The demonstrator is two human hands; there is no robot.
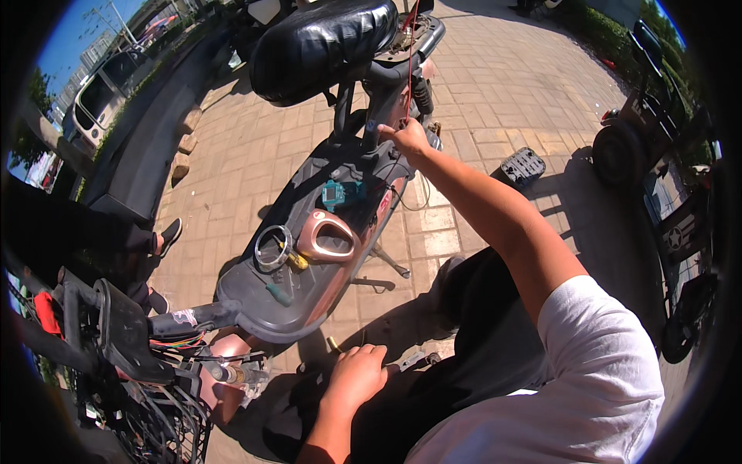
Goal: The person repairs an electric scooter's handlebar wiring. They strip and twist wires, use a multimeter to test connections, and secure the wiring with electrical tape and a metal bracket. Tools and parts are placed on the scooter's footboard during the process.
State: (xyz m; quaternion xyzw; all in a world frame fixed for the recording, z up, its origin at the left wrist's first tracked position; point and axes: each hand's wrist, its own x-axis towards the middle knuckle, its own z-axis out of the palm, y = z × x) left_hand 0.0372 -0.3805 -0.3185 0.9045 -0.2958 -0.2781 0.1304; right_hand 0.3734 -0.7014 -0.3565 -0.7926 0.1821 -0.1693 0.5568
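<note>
The red wire (410, 69) is being pinched by the right hand (406, 139) and is rising above it, beside the black scooter seat (325, 54). Gentle pulling is probably being needed, without snagging. Whether anything is being held by the left hand (359, 377) cannot be told.

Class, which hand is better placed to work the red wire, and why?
Right, probably: the right hand appears to hold the red wire; the left hand is well away from it, nearer the person's body.

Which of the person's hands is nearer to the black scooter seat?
Right. The right hand is just below and to the right of the black seat in the picture; the left hand is far lower, near the bottom edge.
</note>
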